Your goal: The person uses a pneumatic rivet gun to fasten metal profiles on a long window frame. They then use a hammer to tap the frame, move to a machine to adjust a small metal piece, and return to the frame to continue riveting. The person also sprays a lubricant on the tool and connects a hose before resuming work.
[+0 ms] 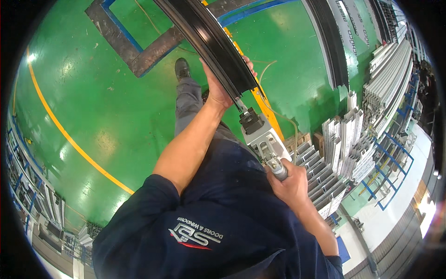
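Note:
A long black metal profile (211,44), grooved along its length, runs from the top of the view down to the middle. My left hand (216,89) is wrapped round it from beneath near its close end, with fingertips showing on the far side. Right at that end sits a light grey tool (267,135) with a black block (251,121) at its front, reaching toward the profile; whether they touch I cannot tell. My right hand (289,182) is closed round the tool's grey cylindrical handle (279,171), close to my body.
A dark steel frame with blue edges (153,51) supports the profile's far part. A yellow bar (267,111) runs beneath, beside a thin hose (290,120). Another black profile (329,51) lies to the right. Metal lengths (388,83) and upright offcuts (341,135) stack at right.

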Demonstrator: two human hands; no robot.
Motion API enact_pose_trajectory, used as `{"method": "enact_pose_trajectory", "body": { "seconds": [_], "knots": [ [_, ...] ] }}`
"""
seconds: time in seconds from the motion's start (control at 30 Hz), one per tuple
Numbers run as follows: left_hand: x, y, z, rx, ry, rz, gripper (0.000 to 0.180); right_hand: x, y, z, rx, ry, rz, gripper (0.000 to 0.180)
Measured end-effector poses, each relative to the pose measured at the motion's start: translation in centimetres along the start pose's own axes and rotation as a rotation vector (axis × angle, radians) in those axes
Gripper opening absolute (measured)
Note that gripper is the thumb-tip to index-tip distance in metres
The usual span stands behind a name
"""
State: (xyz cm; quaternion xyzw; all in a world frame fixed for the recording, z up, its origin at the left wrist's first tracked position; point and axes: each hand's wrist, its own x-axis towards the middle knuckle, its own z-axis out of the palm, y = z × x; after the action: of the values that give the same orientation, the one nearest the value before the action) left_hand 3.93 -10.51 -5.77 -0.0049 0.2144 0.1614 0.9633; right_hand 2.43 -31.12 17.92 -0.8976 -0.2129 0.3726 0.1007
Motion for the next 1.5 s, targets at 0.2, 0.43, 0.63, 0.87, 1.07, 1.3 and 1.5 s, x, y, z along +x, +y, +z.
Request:
{"method": "enact_pose_trajectory", "body": {
  "seconds": [0.2,0.43,0.63,0.87,1.07,1.3,1.5],
  "knots": [
    [0.1,-0.3,0.2,0.073,-0.055,0.031,0.108,-0.5,-1.0,0.4,0.013,0.084,-0.034,0.026],
    [0.6,-0.6,-1.5,0.077,-0.127,0.01,0.113,-0.8,-1.1,0.8,0.01,0.091,0.017,0.031],
    [0.8,-0.6,-0.9,0.062,-0.073,0.018,0.114,0.4,-1.7,1.1,-0.011,0.086,-0.002,0.033],
    [1.2,-1.4,-1.6,0.026,-0.092,0.009,0.112,1.2,-3.4,-0.5,-0.001,0.032,-0.023,0.034],
    [0.5,0.5,-0.9,0.264,0.133,0.096,0.094,1.3,-2.4,0.0,-0.071,0.051,-0.085,0.031],
    [-2.3,22.2,7.5,2.694,-0.381,0.444,0.08,1.8,-2.5,-0.5,-0.015,0.078,-0.067,0.03],
    [11.1,30.2,15.0,2.862,-1.36,0.697,0.093,1.9,-3.7,-1.0,0.018,0.055,0.0,0.029]
  ]
}}
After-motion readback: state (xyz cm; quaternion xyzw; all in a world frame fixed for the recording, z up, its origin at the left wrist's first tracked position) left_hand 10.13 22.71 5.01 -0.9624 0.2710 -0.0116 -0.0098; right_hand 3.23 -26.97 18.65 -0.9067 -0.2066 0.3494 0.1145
